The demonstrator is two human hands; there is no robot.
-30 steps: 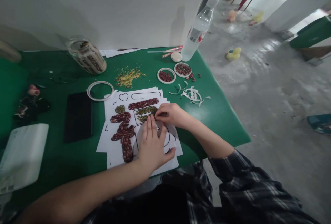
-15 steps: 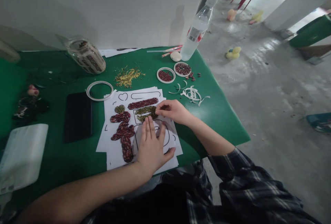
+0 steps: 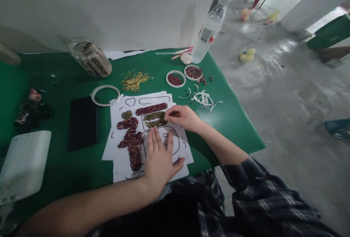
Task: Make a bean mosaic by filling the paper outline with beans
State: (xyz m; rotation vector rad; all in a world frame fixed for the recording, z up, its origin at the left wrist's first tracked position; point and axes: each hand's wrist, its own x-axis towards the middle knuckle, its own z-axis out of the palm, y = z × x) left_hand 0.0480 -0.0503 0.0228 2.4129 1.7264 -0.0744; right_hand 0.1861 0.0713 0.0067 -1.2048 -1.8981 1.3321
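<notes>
My left hand [image 3: 159,155] lies flat on the white paper [image 3: 124,102], its fingers stretched out just below a patch of green beans [image 3: 154,119]. At the right end of that patch my right hand [image 3: 183,117] has its thumb and fingertips pinched together. Whatever is between them, if anything, is too small to make out. Black outlines are drawn on the paper. Dark red beans [image 3: 134,156] fill a character-like shape on the left, and smaller red beans [image 3: 151,109] fill a long bar at the top. A small heart of green beans [image 3: 126,115] sits at the upper left.
Two lids of red beans, the nearer one [image 3: 175,79], stand by white peeled strips [image 3: 203,99]. Yellow bits [image 3: 135,81] lie scattered behind the paper. Around are a tilted jar [image 3: 93,60], a ring lid [image 3: 105,95], a black tablet [image 3: 82,124] and a bottle [image 3: 209,32].
My left hand has slid slightly down and left, off the lower edge of the green bean patch, uncovering more of it. My right hand stays in nearly the same place.
</notes>
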